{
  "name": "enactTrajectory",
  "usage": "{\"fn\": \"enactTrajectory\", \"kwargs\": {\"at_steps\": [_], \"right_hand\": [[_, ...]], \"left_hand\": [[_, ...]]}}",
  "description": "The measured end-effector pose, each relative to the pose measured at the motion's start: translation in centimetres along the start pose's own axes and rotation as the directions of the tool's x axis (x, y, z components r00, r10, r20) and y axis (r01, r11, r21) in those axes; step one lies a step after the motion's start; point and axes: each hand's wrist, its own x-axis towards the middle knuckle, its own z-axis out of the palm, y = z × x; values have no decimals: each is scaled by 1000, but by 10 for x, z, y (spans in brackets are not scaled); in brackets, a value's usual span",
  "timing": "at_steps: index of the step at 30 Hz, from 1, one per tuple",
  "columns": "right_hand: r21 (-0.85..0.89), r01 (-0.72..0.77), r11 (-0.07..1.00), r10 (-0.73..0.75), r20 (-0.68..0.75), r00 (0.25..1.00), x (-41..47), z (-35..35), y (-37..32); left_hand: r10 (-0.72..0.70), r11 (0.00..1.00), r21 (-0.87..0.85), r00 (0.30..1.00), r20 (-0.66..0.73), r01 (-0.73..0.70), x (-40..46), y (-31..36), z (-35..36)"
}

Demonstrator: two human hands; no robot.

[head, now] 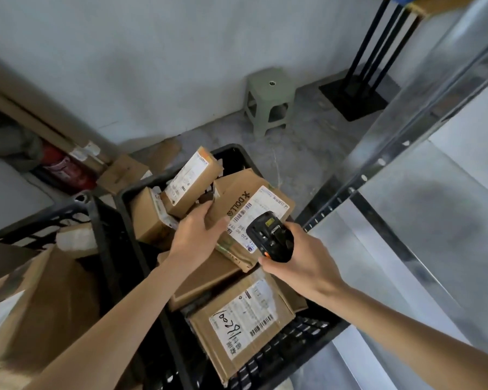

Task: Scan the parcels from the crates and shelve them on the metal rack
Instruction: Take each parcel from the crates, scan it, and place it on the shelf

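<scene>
Left hand [196, 230] grips parcel [245, 209] above crate [130, 192]; right hand [299, 260] clamps scanner [271, 237] over label [258, 213]: steady parcel, barcode unobstructed.

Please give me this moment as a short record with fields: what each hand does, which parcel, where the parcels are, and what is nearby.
left hand: left hand grips the edge of the labelled parcel
right hand: right hand holds the scanner over that parcel's white label
parcel location: on top of other boxes in the black crate
second crate: second black crate to the left, also with cardboard
rack: metal rack on the right
background: green stool by the wall
</scene>
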Motion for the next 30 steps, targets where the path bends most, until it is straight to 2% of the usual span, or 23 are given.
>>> {"fn": "enactTrajectory", "kwargs": {"at_steps": [12, 23, 30], "right_hand": [[45, -10, 999, 12, -52, 999, -12, -6, -5], [54, 38, 998, -25, -228, 973, -93, -63, -41], [13, 105, 994, -95, -330, 939, -194, -124, -84]], "left_hand": [[33, 991, -126, 999, -25, -36, -6, -4, -3], [283, 922, -270, 959, -24, -279, -79, 37, -41], [472, 856, -230, 882, -20, -463, -168, 87, -90]]}}
